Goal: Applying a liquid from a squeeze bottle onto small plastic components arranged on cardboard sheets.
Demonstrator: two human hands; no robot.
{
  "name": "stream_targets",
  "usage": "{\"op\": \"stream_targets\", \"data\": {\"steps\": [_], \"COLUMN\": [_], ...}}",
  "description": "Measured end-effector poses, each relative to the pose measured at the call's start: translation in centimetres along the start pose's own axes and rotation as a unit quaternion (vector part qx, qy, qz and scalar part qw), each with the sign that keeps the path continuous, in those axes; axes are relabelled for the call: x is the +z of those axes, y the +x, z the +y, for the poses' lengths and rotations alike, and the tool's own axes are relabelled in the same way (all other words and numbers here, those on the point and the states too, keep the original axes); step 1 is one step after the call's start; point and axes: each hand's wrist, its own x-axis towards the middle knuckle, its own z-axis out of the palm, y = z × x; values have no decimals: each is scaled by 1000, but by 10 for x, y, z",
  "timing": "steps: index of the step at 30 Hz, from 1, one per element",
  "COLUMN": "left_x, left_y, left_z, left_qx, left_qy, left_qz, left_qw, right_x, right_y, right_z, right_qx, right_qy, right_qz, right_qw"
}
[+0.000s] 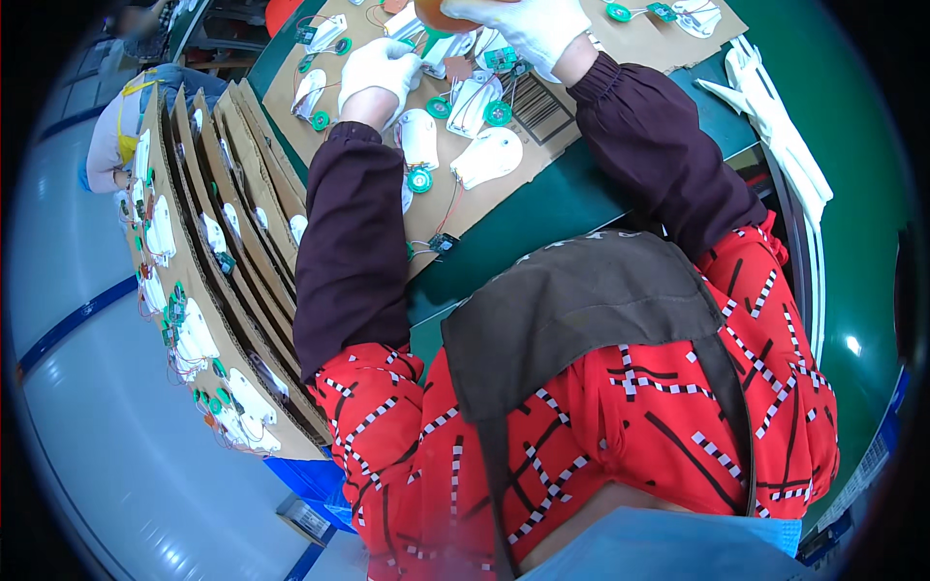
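Note:
My left hand (380,68), in a white glove, rests curled on a cardboard sheet (484,198) among white plastic shells (489,155) wired to small green round parts (419,179). I cannot tell whether it grips anything. My right hand (528,24), also gloved white, is closed over an orange rounded object (441,16) at the top edge of the view. Dark sleeve covers run up both forearms.
A stack of cardboard sheets (228,290) loaded with the same white shells and green parts stands on edge to my left. A green table (542,208) carries the work. White gloves (775,116) lie at the right. Another person (116,126) sits far left.

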Motion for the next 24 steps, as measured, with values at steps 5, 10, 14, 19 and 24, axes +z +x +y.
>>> {"op": "stream_targets", "data": {"steps": [5,10,14,19,24], "left_x": [2,3,4,7,8], "left_y": [-2,-3,-1,-4,-3], "left_z": [1,2,-4,0,-2], "left_qx": [-1,-10,-3,-14,-1], "left_qy": [-8,-11,15,2,41], "left_qz": [-6,4,20,23,29], "left_qw": [1000,1000,1000,1000,999], "right_x": [2,0,-4,-12,-15], "right_y": [-1,-4,-6,-12,-13], "right_z": [4,3,1,-8,-9], "right_qx": [-16,3,-22,35,40], "right_qy": [-58,-100,-37,-41,-23], "right_qz": [-1,-3,-15,-22,-33], "right_qw": [998,995,999,998,998]}}
